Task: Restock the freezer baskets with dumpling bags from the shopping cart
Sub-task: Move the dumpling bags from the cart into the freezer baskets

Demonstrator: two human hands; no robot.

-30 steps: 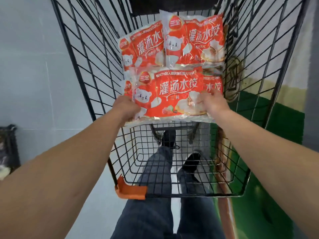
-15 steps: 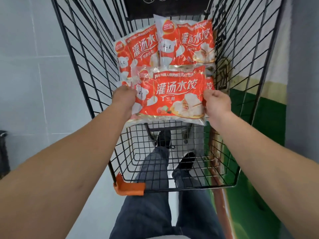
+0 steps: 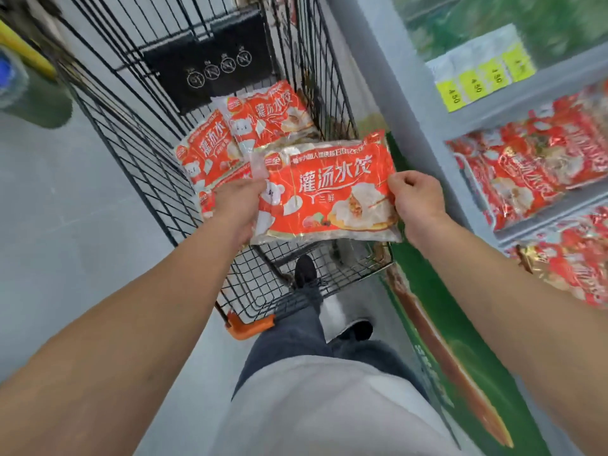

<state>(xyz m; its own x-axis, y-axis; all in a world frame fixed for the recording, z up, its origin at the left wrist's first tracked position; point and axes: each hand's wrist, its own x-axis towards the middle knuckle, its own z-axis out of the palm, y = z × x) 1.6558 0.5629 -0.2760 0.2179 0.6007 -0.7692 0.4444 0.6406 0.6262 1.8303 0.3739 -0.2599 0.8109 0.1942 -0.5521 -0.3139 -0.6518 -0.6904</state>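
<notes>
I hold a red dumpling bag point(image 3: 329, 192) flat above the near end of the black wire shopping cart point(image 3: 131, 133). My left hand point(image 3: 238, 205) grips its left edge and my right hand point(image 3: 416, 200) grips its right edge. More red dumpling bags point(image 3: 263, 121) lie in the cart behind it, partly hidden by the held bag. To the right, the freezer point(image 3: 388, 103) holds baskets with several red dumpling bags point(image 3: 533, 172) behind its grey frame.
Yellow price labels point(image 3: 477, 83) sit on the freezer rail at the upper right. The freezer's green front panel point(image 3: 437, 324) runs down the right side beside my legs and shoes point(image 3: 306, 268). An orange corner bumper point(image 3: 250, 325) marks the cart's near corner. Grey floor lies left.
The bag has come up off the pile and toward the right. The view has swung right, bringing the freezer and its baskets into sight.
</notes>
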